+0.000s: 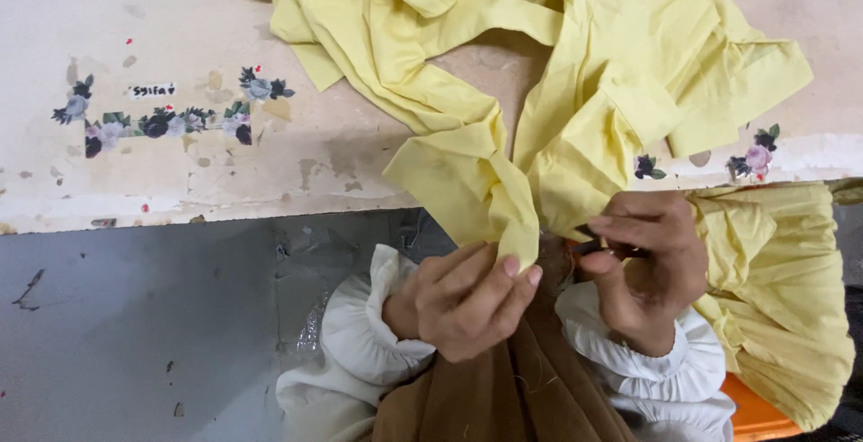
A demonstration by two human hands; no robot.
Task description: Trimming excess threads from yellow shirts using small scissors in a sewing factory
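A pale yellow garment (575, 55) lies crumpled on a worn cream table (180, 163) and hangs over its front edge. My left hand (463, 303) pinches a folded edge of the yellow cloth between thumb and fingers. My right hand (647, 267) sits just to the right, fingers closed on a small dark tool (593, 246) pressed at the cloth's edge; what kind of tool it is I cannot tell. Both wrists wear white gathered cuffs.
Flower stickers (157, 118) and a small label mark the table's left part, more stickers (751, 159) at the right. Brown cloth (503, 388) covers my lap. A grey floor (135, 334) lies below the table edge, something orange (755, 410) at lower right.
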